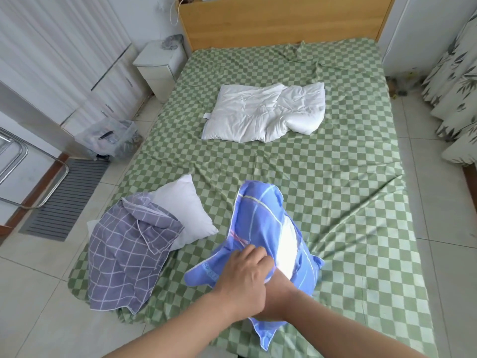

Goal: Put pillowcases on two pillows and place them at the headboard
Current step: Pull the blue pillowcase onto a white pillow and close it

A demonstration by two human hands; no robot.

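Now left hand [245,277] with fingers [254,254] curled, pinching blue pillowcase [260,215] edge; right hand [277,288] inside opening (grasp impossible to tell), pillow [286,244] half covered, on bed [335,177] foot.

Green-checked sheet [335,177], blue striped pillowcase [260,215], purple grid pillowcase [121,254] — white pillows [258,112].

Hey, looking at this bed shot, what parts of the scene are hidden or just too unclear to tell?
- Right hand: head view, its fingers are hidden by the blue pillowcase and the left hand, so its grip cannot be told.
- Pillow under the grey checked pillowcase: partly covered.
- Items atop the headboard: cut off by the top edge.
- Contents of the clear bin: too blurred.
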